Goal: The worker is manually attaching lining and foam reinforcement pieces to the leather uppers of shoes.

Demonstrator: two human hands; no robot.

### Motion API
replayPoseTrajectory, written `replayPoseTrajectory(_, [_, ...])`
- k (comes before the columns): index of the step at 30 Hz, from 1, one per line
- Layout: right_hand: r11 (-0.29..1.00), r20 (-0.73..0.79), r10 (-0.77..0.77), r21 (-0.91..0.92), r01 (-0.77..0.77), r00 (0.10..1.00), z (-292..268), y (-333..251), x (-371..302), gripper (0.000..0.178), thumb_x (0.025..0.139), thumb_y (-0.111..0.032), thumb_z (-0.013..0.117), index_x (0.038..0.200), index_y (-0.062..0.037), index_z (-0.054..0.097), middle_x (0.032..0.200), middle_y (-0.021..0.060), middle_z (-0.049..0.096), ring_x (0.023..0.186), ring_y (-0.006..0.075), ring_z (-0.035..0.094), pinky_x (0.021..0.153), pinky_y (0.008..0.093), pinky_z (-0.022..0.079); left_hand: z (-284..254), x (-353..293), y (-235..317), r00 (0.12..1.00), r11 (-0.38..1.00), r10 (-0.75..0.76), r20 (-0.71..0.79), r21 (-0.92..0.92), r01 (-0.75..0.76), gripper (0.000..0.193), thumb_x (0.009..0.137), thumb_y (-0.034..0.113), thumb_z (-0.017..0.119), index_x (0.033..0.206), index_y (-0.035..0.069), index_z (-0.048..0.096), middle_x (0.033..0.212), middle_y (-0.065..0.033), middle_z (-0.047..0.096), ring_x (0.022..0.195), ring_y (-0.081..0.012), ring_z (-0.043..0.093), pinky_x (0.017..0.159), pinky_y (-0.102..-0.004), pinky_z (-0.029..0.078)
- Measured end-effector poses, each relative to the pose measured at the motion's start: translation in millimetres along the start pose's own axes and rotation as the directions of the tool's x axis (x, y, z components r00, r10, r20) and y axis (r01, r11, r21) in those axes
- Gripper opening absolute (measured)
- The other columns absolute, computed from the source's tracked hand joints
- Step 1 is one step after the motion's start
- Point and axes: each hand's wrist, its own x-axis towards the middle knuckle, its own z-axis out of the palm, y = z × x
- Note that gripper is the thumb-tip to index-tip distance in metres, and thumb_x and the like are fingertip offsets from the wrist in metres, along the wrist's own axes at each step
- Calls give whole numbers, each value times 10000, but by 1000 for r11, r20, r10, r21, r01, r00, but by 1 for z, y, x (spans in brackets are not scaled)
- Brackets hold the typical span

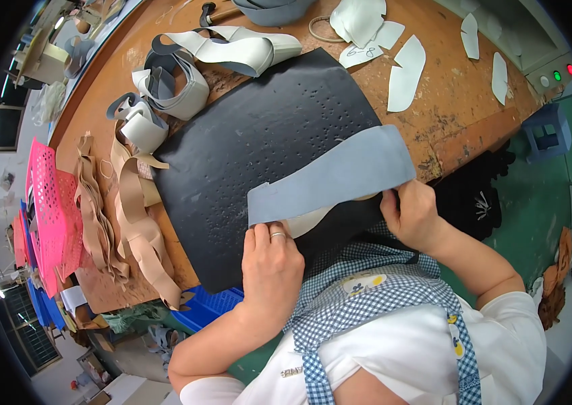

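Note:
A long grey-blue piece of leather-like material (333,165) lies across the near part of a black mat (252,128) dotted with small holes. Its left end is pinched by my left hand (272,266), which wears a ring. At the other end, my right hand (413,212) grips the lower right corner between thumb and fingers. Below the strip's near edge shows a pale cream piece (313,219), partly covered; I cannot tell whether it is the same piece's underside. My apron hides the space under the table edge.
Rolled white-and-grey strips (171,88) and tan strips (139,223) lie left of the mat on the wooden table (461,128). White cut pieces (406,74) lie at the far right. A pink perforated basket (53,216) stands left, a blue crate (208,307) below the edge.

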Motion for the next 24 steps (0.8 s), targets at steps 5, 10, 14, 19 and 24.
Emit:
replayPoseTrajectory(5, [971,-89,28,239,-6,996,11,-8,3,159,864,54,622,1010,65,561,808,182,628,608,326,636,533,372,497,-14,35,20,992,904,-38,-118,-428,-17,412,722,-44,598,1131,-98,587,998,-190,557,932,-294,570,780,-339,503])
replayPoseTrajectory(10, [871,-51,323,406,-276,945,7,-4,7,34,986,-20,510,994,12,517,860,151,655,641,191,624,583,328,505,17,52,9,991,671,-127,-35,-739,60,402,831,-100,565,1228,-59,514,1011,-202,555,877,-368,604,760,-433,523])
replayPoseTrajectory(14, [327,65,697,857,-398,714,2,9,12,196,1107,-203,336,1097,-32,432,1045,89,582,901,142,623,860,331,555,10,52,13,997,809,-70,31,-584,75,415,865,-6,604,1275,-28,542,1090,-204,604,912,-360,642,802,-429,543])
replayPoseTrajectory(19, [694,-78,158,718,-54,984,0,0,1,160,1046,-112,338,1056,4,448,1129,226,662,935,277,694,824,368,566,9,59,5,999,812,21,-42,-582,-42,461,904,18,567,1363,-22,532,1115,-220,642,911,-337,669,834,-415,554])
replayPoseTrajectory(24, [810,-11,-64,584,58,998,6,0,-6,111,947,-82,547,949,19,591,1054,225,686,850,361,701,741,376,573,10,75,-6,918,144,-166,359,-913,383,279,1024,42,461,1275,-40,551,930,-100,668,829,-179,683,748,-322,554])
